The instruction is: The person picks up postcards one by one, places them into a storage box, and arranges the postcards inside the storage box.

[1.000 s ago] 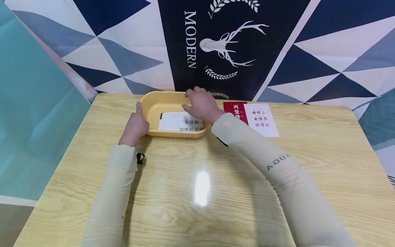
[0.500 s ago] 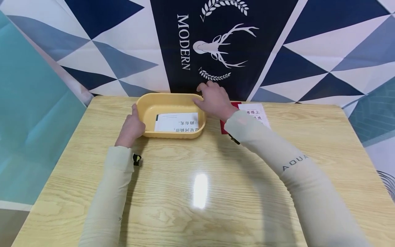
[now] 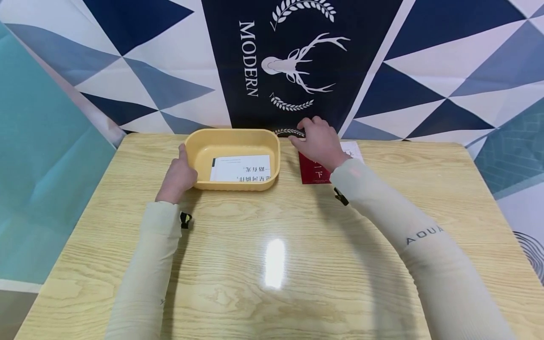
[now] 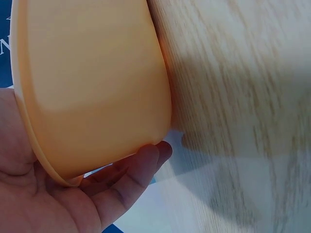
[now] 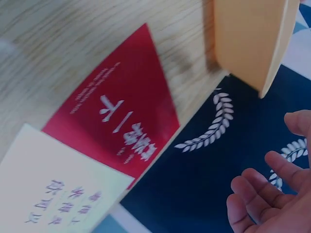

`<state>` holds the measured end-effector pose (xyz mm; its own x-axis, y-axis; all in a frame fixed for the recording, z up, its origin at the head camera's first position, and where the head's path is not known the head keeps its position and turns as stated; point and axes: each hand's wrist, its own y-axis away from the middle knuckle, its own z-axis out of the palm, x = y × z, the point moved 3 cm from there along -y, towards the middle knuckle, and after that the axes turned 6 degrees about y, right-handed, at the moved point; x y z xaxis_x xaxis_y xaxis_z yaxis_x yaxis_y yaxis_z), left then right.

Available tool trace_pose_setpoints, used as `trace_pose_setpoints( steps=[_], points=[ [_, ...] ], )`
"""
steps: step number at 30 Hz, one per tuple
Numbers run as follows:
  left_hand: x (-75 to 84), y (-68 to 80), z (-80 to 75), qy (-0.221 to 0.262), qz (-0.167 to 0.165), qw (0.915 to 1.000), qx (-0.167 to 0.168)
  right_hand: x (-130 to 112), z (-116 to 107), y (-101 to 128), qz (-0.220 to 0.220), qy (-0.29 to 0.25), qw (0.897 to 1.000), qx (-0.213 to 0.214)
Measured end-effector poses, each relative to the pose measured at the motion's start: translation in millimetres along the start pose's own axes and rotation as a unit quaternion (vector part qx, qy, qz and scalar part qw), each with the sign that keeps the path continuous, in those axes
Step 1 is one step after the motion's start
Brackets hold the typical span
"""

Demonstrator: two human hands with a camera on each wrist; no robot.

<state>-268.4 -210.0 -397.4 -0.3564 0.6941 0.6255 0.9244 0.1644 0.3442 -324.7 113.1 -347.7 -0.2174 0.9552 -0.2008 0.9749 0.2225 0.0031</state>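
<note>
A yellow plastic basin (image 3: 233,186) stands on the table against the back wall. Inside it lies a white card (image 3: 244,167) with dark printed characters. My left hand (image 3: 176,175) grips the basin's left end; in the left wrist view its fingers (image 4: 141,170) curl round the outer wall. My right hand (image 3: 319,144) hovers to the right of the basin, holding nothing, with fingers loosely bent. Below it are a red card (image 3: 310,171) with white characters and a white card (image 5: 58,184) that overlaps it; the hand and forearm partly cover both in the head view.
The wood-grain table (image 3: 238,264) carries a bright light reflection near its middle. Along its back edge rises a wall covering (image 3: 293,71) with triangles, a deer head and the word MODERN. A teal panel (image 3: 46,170) borders the left side.
My right hand has left the basin's right end and moved rightward over the red and white cards. The left hand keeps its grip on the basin. The head view has shifted slightly.
</note>
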Motion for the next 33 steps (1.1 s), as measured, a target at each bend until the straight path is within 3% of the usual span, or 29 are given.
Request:
trace_pose_setpoints(
  steps=[11, 20, 33],
  points=[
    [0.7, 0.1, -0.1, 0.002, 0.006, 1.0, 0.002, 38.2, 5.2, 5.7, 0.027, 0.007, 1.0, 0.003],
    [1.7, 1.0, -0.2, 0.012, 0.007, 0.9999, 0.002, 70.7, 0.7, 16.7, 0.083, -0.007, 0.996, -0.017],
    [-0.3, -0.4, 1.2, 0.013, 0.008, 0.9999, 0.006, 103.0, 3.6, 25.8, 0.101, -0.002, 0.995, -0.024]
  ],
)
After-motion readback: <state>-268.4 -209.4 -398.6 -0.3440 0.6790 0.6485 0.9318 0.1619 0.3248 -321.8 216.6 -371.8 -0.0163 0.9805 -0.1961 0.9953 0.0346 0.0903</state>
